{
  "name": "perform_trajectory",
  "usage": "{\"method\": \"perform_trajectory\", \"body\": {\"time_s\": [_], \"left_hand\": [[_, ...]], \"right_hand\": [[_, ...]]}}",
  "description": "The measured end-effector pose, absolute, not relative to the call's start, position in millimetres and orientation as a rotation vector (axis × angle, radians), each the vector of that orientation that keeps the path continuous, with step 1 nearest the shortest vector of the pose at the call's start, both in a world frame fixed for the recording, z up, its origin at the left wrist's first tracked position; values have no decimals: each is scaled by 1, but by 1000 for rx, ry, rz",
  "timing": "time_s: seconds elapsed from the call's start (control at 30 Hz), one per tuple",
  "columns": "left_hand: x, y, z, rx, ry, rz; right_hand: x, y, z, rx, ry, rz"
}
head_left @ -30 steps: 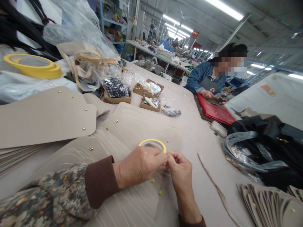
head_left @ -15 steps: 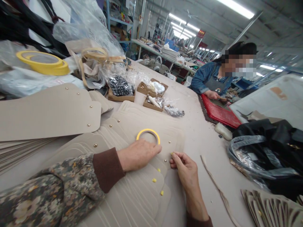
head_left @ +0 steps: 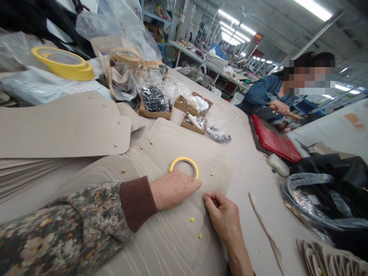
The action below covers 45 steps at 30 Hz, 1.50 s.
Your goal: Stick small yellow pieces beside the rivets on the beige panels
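One camera, worn on the person's head, looks forward and down over the table (head_left: 243,168) from the near side, so the left hand (head_left: 176,190) and right hand (head_left: 222,214) appear close, in the lower middle. The left sleeve (head_left: 94,214) enters from the left edge, the right arm from the bottom. The wide view reaches past a co-worker (head_left: 260,94) at upper right to distant ceiling lights (head_left: 229,16). It sits tilted: the poles (head_left: 317,33) lean rightward at their tops.
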<state>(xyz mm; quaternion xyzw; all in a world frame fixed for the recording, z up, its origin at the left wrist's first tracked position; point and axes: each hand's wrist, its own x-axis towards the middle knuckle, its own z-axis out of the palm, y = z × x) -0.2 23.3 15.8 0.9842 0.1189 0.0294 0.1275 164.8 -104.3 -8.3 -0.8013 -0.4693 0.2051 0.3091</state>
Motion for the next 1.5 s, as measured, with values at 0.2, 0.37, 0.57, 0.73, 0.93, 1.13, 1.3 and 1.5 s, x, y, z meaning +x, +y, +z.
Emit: {"method": "perform_trajectory", "body": {"time_s": [0.2, 0.37, 0.57, 0.73, 0.93, 1.13, 1.3, 1.5], "left_hand": [[-1, 23, 15, 2861, 350, 98], [-1, 24, 15, 2840, 339, 100], [-1, 25, 13, 2820, 345, 115], [-2, 26, 12, 2798, 363, 152], [-4, 28, 19, 2700, 265, 469], [-6, 24, 13, 2691, 230, 526], [-5, 22, 11, 2715, 260, 463], [-4, 22, 14, 2670, 249, 483]], "right_hand": [[168, -106, -13, -2140, -1104, 535], [174, -119, -15, -1928, -889, 800], [164, -118, -20, -2003, -1339, 277], [163, -110, -19, -2096, -1418, 219], [171, -114, -3, -2076, -1554, 621], [166, -109, -1, -1817, -1387, 282], [153, -97, 4, -1544, -1637, -9], [145, -91, 4, -1569, -1741, -243]]}}
